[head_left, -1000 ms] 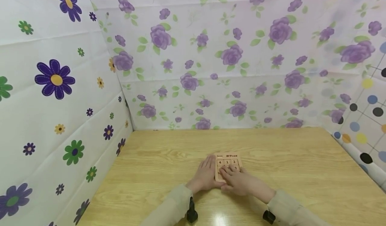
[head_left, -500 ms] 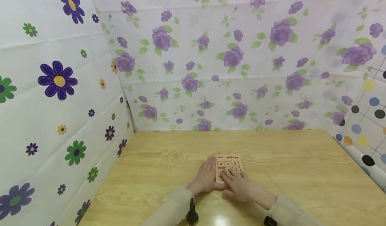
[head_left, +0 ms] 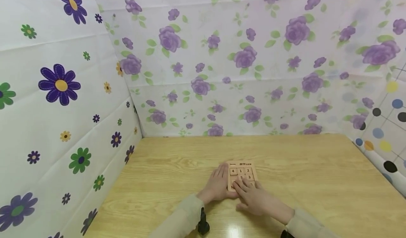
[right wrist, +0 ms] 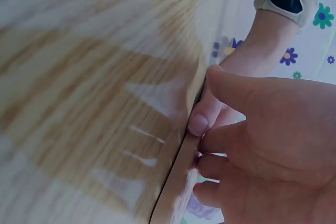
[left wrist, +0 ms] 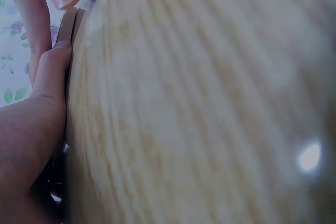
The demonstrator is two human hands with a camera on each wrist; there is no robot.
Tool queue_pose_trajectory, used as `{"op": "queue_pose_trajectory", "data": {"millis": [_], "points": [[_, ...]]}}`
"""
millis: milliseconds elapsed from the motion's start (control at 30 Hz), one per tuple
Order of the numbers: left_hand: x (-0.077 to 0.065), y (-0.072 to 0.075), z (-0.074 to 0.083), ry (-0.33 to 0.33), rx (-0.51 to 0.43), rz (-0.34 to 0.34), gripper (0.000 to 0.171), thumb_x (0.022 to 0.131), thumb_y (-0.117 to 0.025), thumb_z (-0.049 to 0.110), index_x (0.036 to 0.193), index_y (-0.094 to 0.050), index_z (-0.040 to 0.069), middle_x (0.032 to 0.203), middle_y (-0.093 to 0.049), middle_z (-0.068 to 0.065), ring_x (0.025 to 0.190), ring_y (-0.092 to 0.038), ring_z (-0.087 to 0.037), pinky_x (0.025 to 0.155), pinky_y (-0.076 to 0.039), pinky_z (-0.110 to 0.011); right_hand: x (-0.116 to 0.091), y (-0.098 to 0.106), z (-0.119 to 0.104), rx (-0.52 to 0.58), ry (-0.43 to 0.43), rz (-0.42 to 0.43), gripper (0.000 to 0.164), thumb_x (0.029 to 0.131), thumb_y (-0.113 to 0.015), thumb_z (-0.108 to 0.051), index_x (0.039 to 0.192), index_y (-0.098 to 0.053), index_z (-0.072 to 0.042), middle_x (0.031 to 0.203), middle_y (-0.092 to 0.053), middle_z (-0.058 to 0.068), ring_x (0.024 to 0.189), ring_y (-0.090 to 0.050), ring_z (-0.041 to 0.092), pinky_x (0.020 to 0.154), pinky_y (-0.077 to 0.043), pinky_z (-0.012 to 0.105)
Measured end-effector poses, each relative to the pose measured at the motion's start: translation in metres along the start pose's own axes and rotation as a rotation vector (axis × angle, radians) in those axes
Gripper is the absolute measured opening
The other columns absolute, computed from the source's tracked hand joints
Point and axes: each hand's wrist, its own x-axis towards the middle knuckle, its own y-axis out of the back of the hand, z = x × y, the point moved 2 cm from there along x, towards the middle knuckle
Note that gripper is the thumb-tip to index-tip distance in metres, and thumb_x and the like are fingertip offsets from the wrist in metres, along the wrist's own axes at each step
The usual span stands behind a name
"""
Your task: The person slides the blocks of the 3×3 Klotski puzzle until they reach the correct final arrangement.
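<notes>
A wooden number sliding puzzle (head_left: 241, 164) lies flat on the table, its top row showing 4, 1 and 2. In the second row, a bare slot shows at the left, beside 5 and 3. My left hand (head_left: 217, 185) lies along the puzzle's left side with straight fingers. Its thumb (left wrist: 55, 66) rests at the near edge. My right hand (head_left: 255, 197) reaches over the near right part, fingertips on the lower tiles and covering most of the bottom row. In the right wrist view, the fingers of my right hand (right wrist: 283, 135) touch the top of the puzzle (right wrist: 181, 177).
The light wood-grain table (head_left: 165, 167) spreads around the puzzle. Flower-print cloth (head_left: 196, 54) hangs behind it, with a daisy-print cloth (head_left: 63, 125) on the left and a dotted cloth (head_left: 385, 125) on the right. Dark wrist cameras (head_left: 203, 225) sit at the sleeves.
My right hand has slid slightly toward me over the puzzle, baring 5, 3 and the slot at the second row's left. My left hand stays along the left side.
</notes>
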Motion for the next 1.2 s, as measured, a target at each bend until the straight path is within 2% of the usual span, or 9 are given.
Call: {"op": "queue_pose_trajectory", "data": {"millis": [667, 933, 1200], "points": [[0.0011, 0.0012, 0.0001, -0.001, -0.017, 0.006, 0.123, 0.075, -0.066, 0.071, 0.154, -0.008, -0.002, 0.162, -0.013, -0.018, 0.150, -0.015, -0.031, 0.122, -0.021, -0.044, -0.0055, -0.0042, -0.0003, -0.014, 0.019, 0.031, 0.078, 0.091, -0.057, -0.051, 0.151, -0.032, -0.009, 0.157, -0.031, 0.012, 0.145, -0.028, 0.038, 0.111, -0.023, 0.068], [0.0008, -0.0030, -0.0015, 0.002, -0.025, 0.007, 0.122, 0.074, -0.067, 0.070, 0.154, -0.008, -0.003, 0.162, -0.013, -0.019, 0.150, -0.016, -0.031, 0.122, -0.020, -0.044, -0.0072, -0.0041, -0.0018, 0.001, 0.030, 0.018, 0.077, 0.090, -0.061, -0.046, 0.150, -0.033, -0.006, 0.156, -0.032, 0.016, 0.144, -0.029, 0.039, 0.111, -0.024, 0.069], [0.0012, -0.0010, -0.0008, 0.008, -0.031, -0.001, 0.122, 0.074, -0.067, 0.069, 0.154, -0.007, -0.001, 0.162, -0.012, -0.018, 0.150, -0.014, -0.030, 0.122, -0.020, -0.044, -0.0029, -0.0018, 0.0034, 0.012, 0.025, -0.019, 0.078, 0.091, -0.056, -0.052, 0.152, -0.031, -0.009, 0.157, -0.029, 0.015, 0.146, -0.025, 0.039, 0.112, -0.020, 0.069]]}}
